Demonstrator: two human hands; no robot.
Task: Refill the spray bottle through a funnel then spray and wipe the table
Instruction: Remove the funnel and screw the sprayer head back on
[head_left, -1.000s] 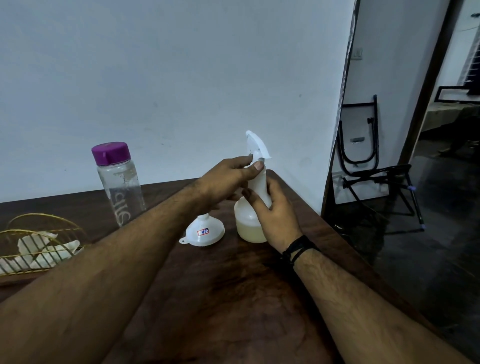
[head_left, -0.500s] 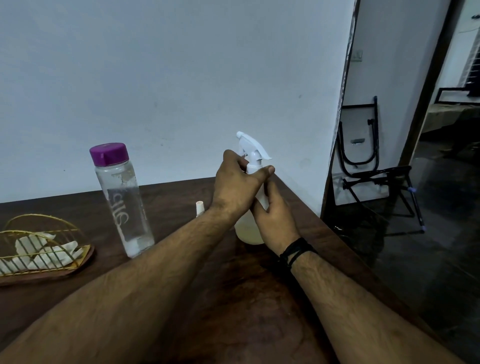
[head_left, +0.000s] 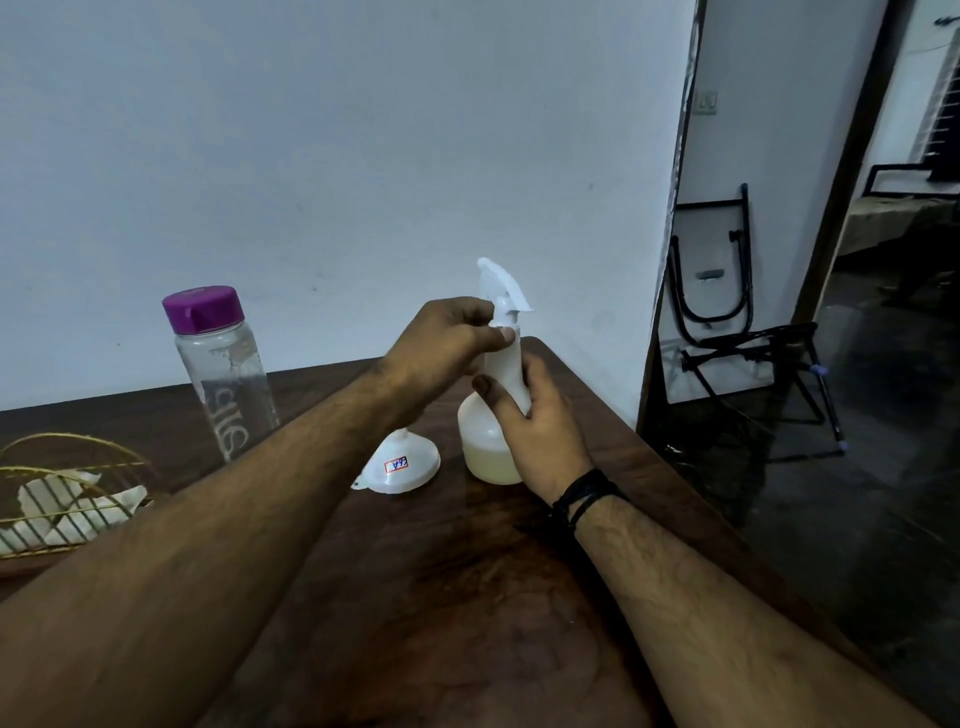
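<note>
Left hand (head_left: 441, 343) pinches the collar just under the trigger head of the spray bottle (head_left: 496, 415), thumb and fingertips curled round it; right hand (head_left: 535, 421) wraps the neck and shoulder of the same bottle, steadying it upright on the table (head_left: 441, 597). Against the view half a second ago, the left hand has rolled back from over the top of the collar to its side, and the nozzle now points up and away at a different angle; a second ago the grip looked much as it does now. Judged: a turn-and-regrip cycle, either tightening or loosening the head; direction cannot be told. Pale yellowish liquid fills only the lower part of the bottle. The funnel (head_left: 397, 465) lies mouth down just left of the bottle, now visible again beneath the left forearm, not in use. A water bottle (head_left: 223, 369) with a purple cap, closed, stands farther left, partly behind the forearm. A wire basket (head_left: 62, 499) holding white pieces sits at the far left edge. Nothing blocks the bottle; the funnel sits close enough to be knocked.
</note>
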